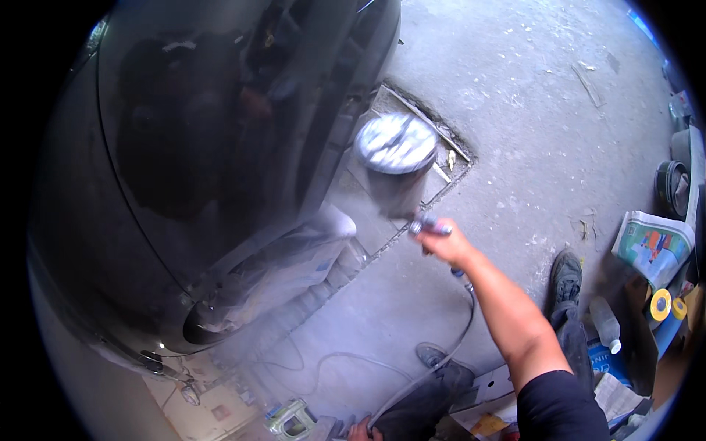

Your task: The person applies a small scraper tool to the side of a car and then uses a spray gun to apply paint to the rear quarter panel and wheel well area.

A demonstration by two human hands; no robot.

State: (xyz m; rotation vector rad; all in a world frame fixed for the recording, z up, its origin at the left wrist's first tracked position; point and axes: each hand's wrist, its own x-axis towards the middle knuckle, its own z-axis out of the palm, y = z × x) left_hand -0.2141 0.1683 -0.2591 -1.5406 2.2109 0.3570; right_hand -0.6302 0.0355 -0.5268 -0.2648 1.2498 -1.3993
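Note:
My right hand [445, 241], arm stretched forward, is closed around the handle of a spray gun [429, 224]. A dark cup [401, 187] with a shiny silver top sits at the gun, blurred by motion. Pale mist hangs in the air to the left, by the dark car's bodywork [191, 147]. From the gun's handle an air hose [468, 316] curves down toward me. My left hand [362, 430] shows only partly at the bottom edge, its fingers bent around the hose. Paper and sheeting [294, 268] cover the area by the car's lower edge.
A framed square [452, 147] is set in the concrete floor beyond the gun. Along the right stand a black round container [671, 188], folded newspaper [653, 241], yellow tape rolls [660, 304] and a plastic bottle [604, 323]. A greenish can [292, 420] stands at the lower left.

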